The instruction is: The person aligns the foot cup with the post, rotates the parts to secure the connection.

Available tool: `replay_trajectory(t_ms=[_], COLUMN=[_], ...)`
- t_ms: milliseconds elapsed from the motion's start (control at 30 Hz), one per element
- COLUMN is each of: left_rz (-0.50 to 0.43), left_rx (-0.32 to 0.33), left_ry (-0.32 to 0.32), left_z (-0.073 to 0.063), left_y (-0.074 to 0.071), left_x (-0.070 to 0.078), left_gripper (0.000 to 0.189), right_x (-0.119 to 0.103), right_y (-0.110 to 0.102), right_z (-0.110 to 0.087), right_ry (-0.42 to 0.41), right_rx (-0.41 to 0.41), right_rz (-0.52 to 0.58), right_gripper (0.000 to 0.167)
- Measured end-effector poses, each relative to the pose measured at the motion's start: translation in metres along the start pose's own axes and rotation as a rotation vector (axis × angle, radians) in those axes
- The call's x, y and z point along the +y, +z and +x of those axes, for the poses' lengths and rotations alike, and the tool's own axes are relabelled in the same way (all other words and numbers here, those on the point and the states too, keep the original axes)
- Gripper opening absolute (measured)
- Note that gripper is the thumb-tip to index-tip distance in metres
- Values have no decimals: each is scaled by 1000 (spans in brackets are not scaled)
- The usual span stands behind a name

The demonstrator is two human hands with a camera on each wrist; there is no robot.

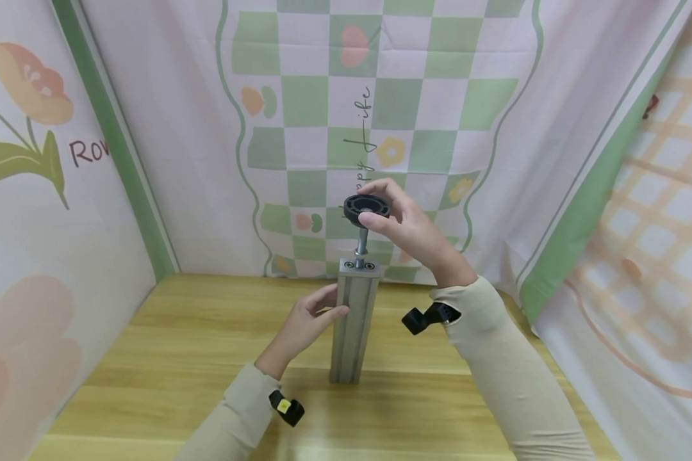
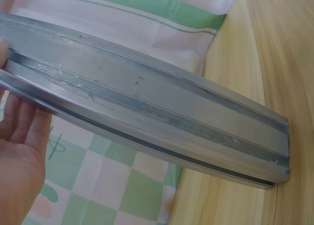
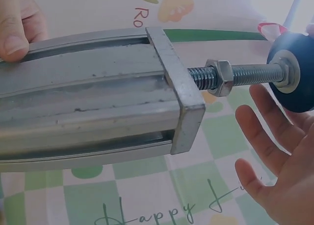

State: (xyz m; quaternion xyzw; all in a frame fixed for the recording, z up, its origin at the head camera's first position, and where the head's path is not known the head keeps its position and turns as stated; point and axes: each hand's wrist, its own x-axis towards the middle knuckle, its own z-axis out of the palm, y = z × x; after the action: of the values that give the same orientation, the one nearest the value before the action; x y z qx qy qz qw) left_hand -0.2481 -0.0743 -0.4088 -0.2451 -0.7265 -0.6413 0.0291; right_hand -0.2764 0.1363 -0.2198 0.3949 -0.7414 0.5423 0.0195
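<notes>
An aluminium profile [image 1: 354, 326] stands upright on the wooden table, its slotted sides facing out. My left hand [image 1: 311, 317] grips it by the left edge in its upper part, thumb on the near side. On its top end sits a metal end plate [image 3: 189, 97] fixed with two screws. From the plate rises the threaded stem [image 3: 255, 74] of a levelling foot, with a hex nut [image 3: 224, 78] on it just above the plate. Up top, my right hand [image 1: 418, 234] holds the foot's black round base [image 1: 352, 215] between thumb and fingers; its other fingers spread loosely below.
The wooden table [image 1: 167, 358] reaches to a checkered cloth [image 1: 305, 102] hanging behind. Printed curtains [image 1: 23, 230] close off the left and right sides. Black camera mounts [image 1: 423, 318] are strapped on both wrists over the beige sleeves.
</notes>
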Motion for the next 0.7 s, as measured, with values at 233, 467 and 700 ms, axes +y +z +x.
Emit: replay_trajectory(t_ms=[233,467,700], left_rz=[1,-9,-15], left_rx=[-4,1,2], left_ry=[16,11,3], left_z=[-1,-1,0], left_y=[1,1,2], left_x=[1,2,1], left_gripper=[47,46,46], right_x=[0,0,1], right_y=[3,5,5], right_z=[-1,0,-2], right_ry=[55,80,56], right_rx=[52,65,41], right_rz=[-43,-57,-51], right_gripper=[70,86,76])
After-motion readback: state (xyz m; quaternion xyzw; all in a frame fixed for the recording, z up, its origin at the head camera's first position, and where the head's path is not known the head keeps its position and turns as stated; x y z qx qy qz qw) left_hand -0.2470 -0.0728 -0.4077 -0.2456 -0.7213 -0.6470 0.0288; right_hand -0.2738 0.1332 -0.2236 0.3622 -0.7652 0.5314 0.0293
